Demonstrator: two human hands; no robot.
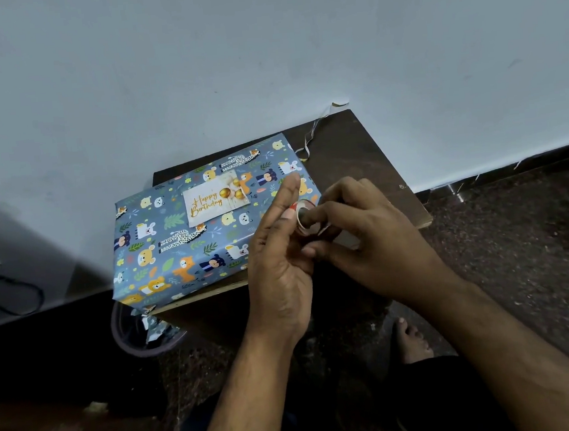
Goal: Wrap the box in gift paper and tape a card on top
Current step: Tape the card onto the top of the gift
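A box (175, 238) wrapped in blue paper with cartoon animals lies on a small dark wooden table (349, 147). A white "Happy Birthday" card (214, 197) with gold balloons lies on top of it. Just right of the box, both hands hold a small roll of clear tape (305, 213) with a red-and-white core. My left hand (279, 253) supports the roll, its index finger pointing up. My right hand (363, 229) grips the roll from the right, one finger pushed into its core.
A thin curled ribbon (307, 141) lies at the table's back edge by the wall. A dark bin (132, 335) with paper scraps stands on the floor under the box's near left corner. A bare foot (411, 338) rests on the speckled floor.
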